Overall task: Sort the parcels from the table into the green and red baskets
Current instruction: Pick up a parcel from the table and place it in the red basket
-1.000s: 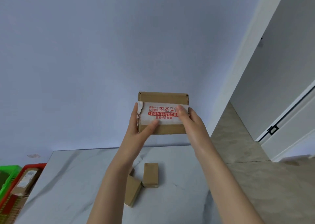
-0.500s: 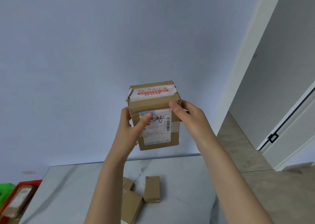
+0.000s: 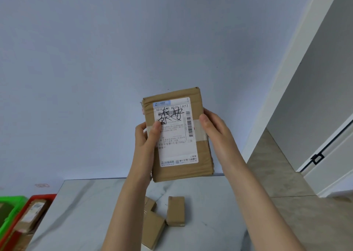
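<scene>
A brown cardboard parcel (image 3: 201, 155) with a white shipping label facing me is held up in the air above the table. My left hand (image 3: 146, 141) grips its left edge with the thumb on the label. My right hand (image 3: 215, 130) grips its right edge. Below, on the marble table (image 3: 86, 212), lie a small upright-looking parcel (image 3: 175, 210) and two more brown parcels (image 3: 152, 229) partly hidden by my left forearm. At the far left stand the green basket (image 3: 9, 208) and the red basket (image 3: 41, 197), the red one holding labelled parcels (image 3: 32, 216).
A pale blue wall rises behind the table. To the right is tiled floor (image 3: 277, 174) and a white door frame (image 3: 286, 78) with a sliding door track. The baskets sit just off the table's left edge.
The parcel has been turned in both hands, from its taped end to its labelled face toward me. It now sits upright and slightly lower and more to the right.
</scene>
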